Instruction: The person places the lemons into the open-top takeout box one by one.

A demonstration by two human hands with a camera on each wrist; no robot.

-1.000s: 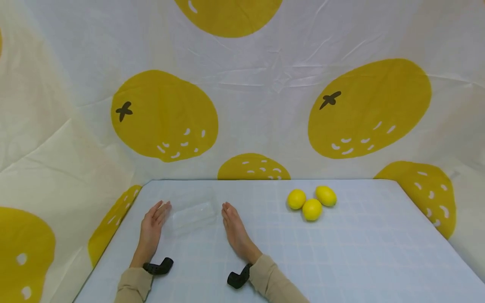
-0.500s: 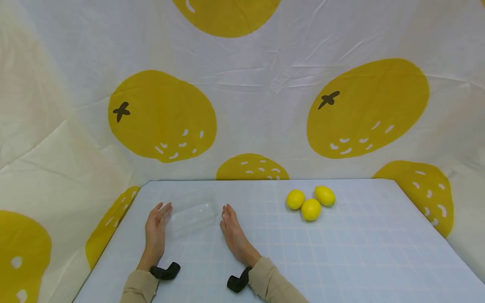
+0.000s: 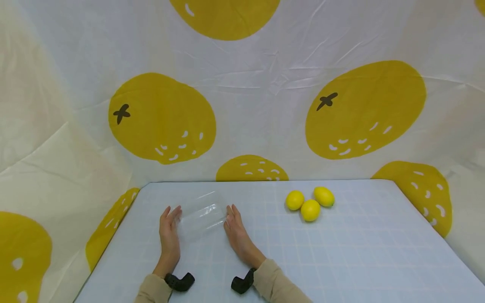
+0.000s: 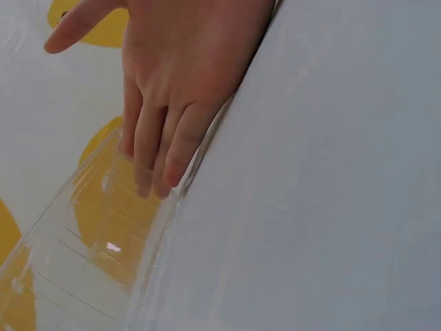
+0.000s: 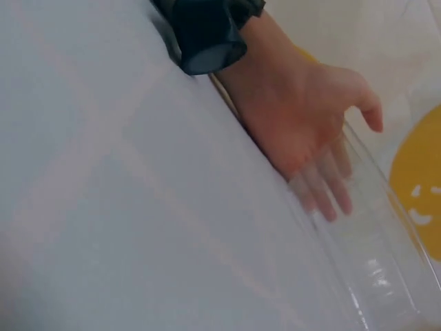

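Note:
A clear plastic container [image 3: 204, 211] sits on the table between my two hands. My left hand [image 3: 169, 235] stands on edge along its left side, fingers straight, fingertips touching the wall; the left wrist view shows them against the clear plastic [image 4: 89, 255]. On the opposite side, my right hand [image 3: 239, 237] has its straight fingers against the right wall. In the right wrist view those fingers [image 5: 324, 193] show through the plastic, with the thumb raised apart. Neither hand curls round the container.
Three lemons lie grouped right of the container: a left one [image 3: 294, 200], a front one [image 3: 310, 210] and a rear one [image 3: 323, 196]. A pale checked cloth covers the table [image 3: 341, 252]. A fabric backdrop [image 3: 261, 105] with yellow fruit prints rises behind it.
My left hand has moved right up to the container. The container has shifted slightly right and turned a little, and now meets my right hand. The lemons stay in place.

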